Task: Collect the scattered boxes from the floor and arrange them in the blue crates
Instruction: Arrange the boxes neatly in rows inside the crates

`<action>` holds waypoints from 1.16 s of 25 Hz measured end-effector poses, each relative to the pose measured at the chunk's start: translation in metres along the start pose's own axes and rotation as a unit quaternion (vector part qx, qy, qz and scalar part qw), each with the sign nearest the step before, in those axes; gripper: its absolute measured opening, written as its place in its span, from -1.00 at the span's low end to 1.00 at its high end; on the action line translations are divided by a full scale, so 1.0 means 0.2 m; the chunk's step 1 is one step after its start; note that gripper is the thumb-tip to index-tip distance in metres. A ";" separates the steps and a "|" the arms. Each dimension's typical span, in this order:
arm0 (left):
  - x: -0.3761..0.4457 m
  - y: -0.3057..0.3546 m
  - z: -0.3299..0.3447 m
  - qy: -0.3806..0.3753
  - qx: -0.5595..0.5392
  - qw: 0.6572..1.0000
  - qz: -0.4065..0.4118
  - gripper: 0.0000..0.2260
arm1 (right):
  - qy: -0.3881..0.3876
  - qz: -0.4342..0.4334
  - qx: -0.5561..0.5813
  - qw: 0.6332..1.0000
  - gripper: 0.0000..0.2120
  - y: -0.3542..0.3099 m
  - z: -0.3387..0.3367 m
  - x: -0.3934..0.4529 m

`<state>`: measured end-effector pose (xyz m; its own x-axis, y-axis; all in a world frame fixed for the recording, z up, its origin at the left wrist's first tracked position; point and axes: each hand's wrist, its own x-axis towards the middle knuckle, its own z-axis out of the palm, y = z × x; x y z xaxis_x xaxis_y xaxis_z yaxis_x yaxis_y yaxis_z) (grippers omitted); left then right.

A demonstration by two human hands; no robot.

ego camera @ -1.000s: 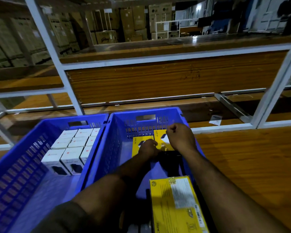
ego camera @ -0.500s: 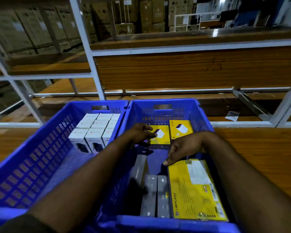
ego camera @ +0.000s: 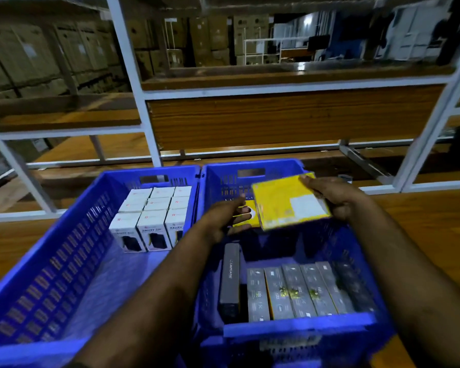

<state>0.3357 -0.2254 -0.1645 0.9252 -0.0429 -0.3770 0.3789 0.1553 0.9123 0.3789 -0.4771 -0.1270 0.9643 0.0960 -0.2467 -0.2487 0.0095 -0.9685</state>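
right hand (ego camera: 335,193): gripped the big yellow box (ego camera: 290,201) over the right crate (ego camera: 298,330)
left hand (ego camera: 225,216): fingers loosely spread by the small yellow box (ego camera: 246,217), holding nothing
left crate (ego camera: 37,274): white boxes (ego camera: 154,216) at far end

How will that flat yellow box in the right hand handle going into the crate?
The flat yellow box looks thin and stiff, so it probably won't flop. The right hand holds it alone by one edge, suggesting it is light. Its printed faces look smooth, so it may slide.
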 end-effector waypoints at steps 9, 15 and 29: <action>0.03 0.00 0.00 0.017 -0.078 0.997 0.025 -0.73 | 0.006 0.070 0.100 0.992 -0.89 0.16 0.27 -0.01; 0.05 0.02 0.03 0.073 -0.072 0.990 0.102 -0.76 | 0.022 -0.078 -0.060 0.995 -0.73 0.12 0.39 -0.05; 0.03 0.05 0.01 -0.040 -0.153 0.986 0.057 -0.61 | -0.015 -0.116 0.002 0.993 -0.57 0.18 0.48 -0.08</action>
<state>0.3457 -0.2260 -0.1580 0.9648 -0.0836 -0.2495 0.2598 0.4539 0.8523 0.3456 -0.3828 -0.1551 0.9927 0.1198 -0.0157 -0.0204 0.0383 -0.9991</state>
